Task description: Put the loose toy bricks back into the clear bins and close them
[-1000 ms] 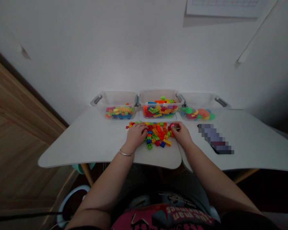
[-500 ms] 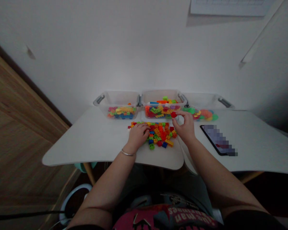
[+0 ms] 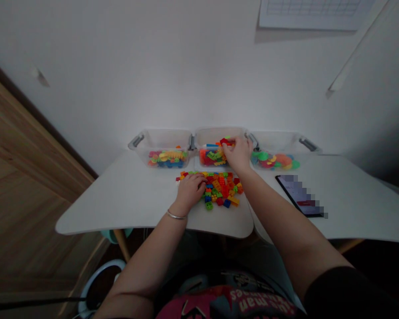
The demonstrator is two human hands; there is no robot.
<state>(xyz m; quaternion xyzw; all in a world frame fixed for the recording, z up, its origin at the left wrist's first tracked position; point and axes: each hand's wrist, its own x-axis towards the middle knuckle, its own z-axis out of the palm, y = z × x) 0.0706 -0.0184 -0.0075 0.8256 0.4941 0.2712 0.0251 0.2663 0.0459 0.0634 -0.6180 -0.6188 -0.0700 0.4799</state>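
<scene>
Indoor room: most likely part of a home; a playroom or classroom cannot be excluded.
Backdrop: matte white wall, hung with a white paper sheet printed with a grid.
Left edge: tan wood-grain panel, door or cabinet unclear.
Furniture: white, round-cornered tabletops on light wooden legs stand against the wall.
Playthings: bright multicoloured plastic building bricks lie heaped before three clear plastic bins with grey handles.
Personal item: black-edged smartphone lies flat on the right tabletop.

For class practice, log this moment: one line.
right hand: holds red plastic block; at middle clear plastic bin; left hand: at multicoloured block pile
</scene>
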